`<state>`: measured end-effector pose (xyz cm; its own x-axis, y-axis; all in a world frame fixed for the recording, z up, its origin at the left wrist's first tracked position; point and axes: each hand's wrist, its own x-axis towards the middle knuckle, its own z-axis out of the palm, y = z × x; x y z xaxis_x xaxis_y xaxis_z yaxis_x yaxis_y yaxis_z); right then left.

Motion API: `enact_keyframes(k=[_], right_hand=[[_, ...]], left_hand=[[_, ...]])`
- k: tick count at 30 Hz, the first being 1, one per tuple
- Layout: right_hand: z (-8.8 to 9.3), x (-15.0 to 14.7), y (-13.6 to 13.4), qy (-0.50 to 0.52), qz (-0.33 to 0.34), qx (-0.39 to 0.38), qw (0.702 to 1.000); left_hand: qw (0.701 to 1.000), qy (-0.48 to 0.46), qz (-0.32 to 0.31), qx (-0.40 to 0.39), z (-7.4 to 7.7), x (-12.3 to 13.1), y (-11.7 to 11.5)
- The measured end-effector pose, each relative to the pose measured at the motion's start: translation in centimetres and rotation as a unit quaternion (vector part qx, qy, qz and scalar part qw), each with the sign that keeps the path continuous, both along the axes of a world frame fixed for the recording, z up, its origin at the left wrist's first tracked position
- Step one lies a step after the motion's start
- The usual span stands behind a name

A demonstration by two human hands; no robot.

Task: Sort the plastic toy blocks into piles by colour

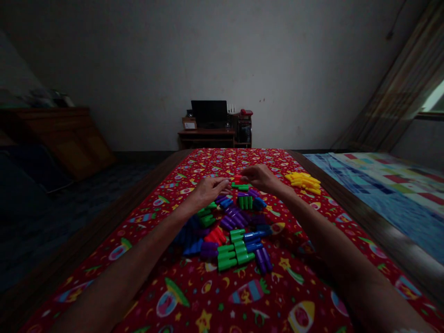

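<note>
Bare forearms point(142, 259) flanked the pile of coloured pieces point(234, 218) on the red cloth point(215, 319). At the pile's far end, the left hand point(212, 188) and right hand point(261, 178) were partly curled, whether gripping anything I could not tell; yellow pieces point(302, 181) lay right of the pile.

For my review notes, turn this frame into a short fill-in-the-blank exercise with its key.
1. The right hand is nearer the separate pile of ____ pieces than the left hand is.
2. The patterned cloth under them has a ____ background.
3. The curtain hangs at the picture's ____ side.

Missing words: yellow; red; right.
</note>
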<state>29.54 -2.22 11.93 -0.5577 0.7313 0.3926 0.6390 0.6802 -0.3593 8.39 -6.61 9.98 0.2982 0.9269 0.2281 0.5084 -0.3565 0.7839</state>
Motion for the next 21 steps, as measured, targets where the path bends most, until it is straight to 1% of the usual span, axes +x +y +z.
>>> enact_keyframes(k=[2,3,5,6,8,10,14,17,21], right_hand=[[-0.1,2.3,1.4,-0.017,-0.094,0.023,0.995],[-0.2,3.5,2.1,-0.03,-0.151,0.026,0.988],[-0.6,5.6,2.9,-0.064,-0.265,0.012,0.962],[-0.8,6.4,3.2,-0.081,-0.311,0.0,0.947],[-1.5,7.4,3.4,-0.105,-0.376,-0.021,0.92],[-2.2,7.8,3.4,-0.121,-0.399,-0.041,0.908],[-3.1,7.6,3.3,-0.151,-0.393,-0.082,0.903],[-3.0,7.6,3.4,-0.151,-0.389,-0.094,0.904],[-2.2,7.8,3.5,-0.129,-0.393,-0.06,0.908]], left_hand=[[0.992,0.122,-0.044,0.006,0.8,-0.6,-0.7],[0.978,0.192,-0.079,-0.004,1.3,-0.8,-1.2],[0.936,0.314,-0.151,-0.042,2.1,-1.1,-2.3],[0.916,0.358,-0.169,-0.057,2.4,-1.1,-2.9],[0.889,0.421,-0.167,-0.064,2.7,-0.7,-3.9],[0.875,0.458,-0.149,-0.06,2.5,-0.1,-4.5],[0.864,0.485,-0.127,-0.047,1.9,0.9,-5.1],[0.864,0.485,-0.129,-0.053,1.8,1.1,-5.2],[0.866,0.469,-0.157,-0.081,1.8,1.0,-5.2]])
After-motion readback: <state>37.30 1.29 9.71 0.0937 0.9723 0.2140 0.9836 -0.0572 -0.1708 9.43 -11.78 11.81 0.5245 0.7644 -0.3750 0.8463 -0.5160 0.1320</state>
